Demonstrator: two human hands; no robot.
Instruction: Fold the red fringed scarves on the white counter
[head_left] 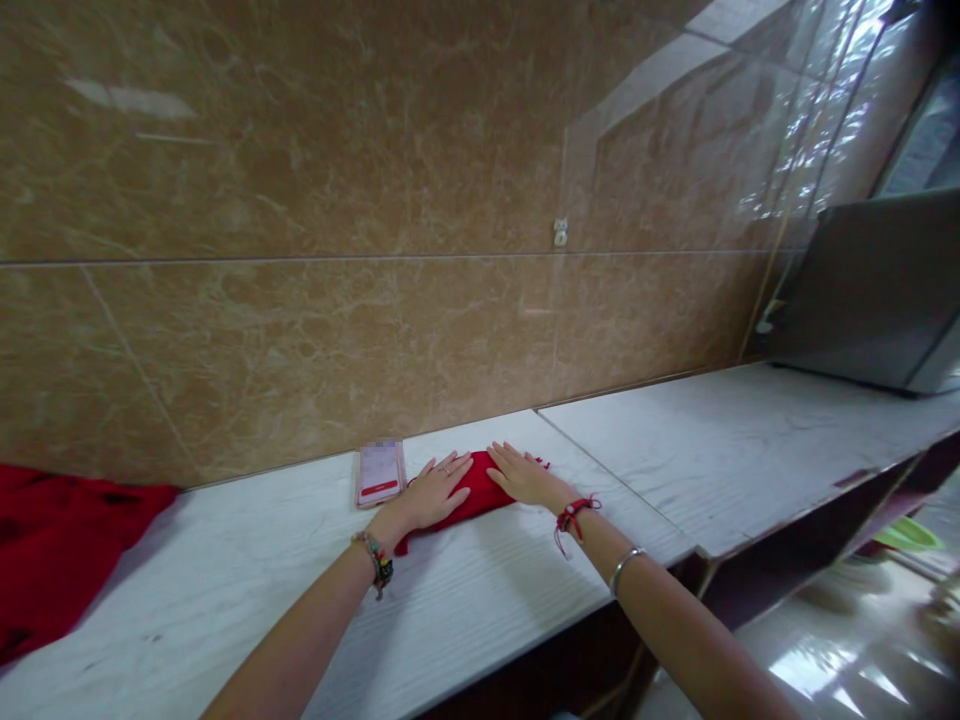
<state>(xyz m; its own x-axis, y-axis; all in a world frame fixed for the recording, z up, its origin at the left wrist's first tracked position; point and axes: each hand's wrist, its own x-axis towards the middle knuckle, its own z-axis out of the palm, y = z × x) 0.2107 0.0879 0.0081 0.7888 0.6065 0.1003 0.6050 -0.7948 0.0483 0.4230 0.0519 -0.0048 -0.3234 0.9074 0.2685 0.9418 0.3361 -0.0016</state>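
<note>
A folded red cloth lies on the white counter, with fringe-like bits showing at its right end. My left hand rests flat on its left part, fingers stretched out. On the right part lies my right hand, also flat with its fingers extended. Both palms press on the fabric from above, hiding some of it. Just left of my left hand is a phone with a lit screen, lying close to the wall.
More red fabric is heaped at the counter's left end. A grey box-shaped appliance stands at the far right. Brown marble-like tiles cover the wall behind. Below right, a green basin sits near the shiny floor.
</note>
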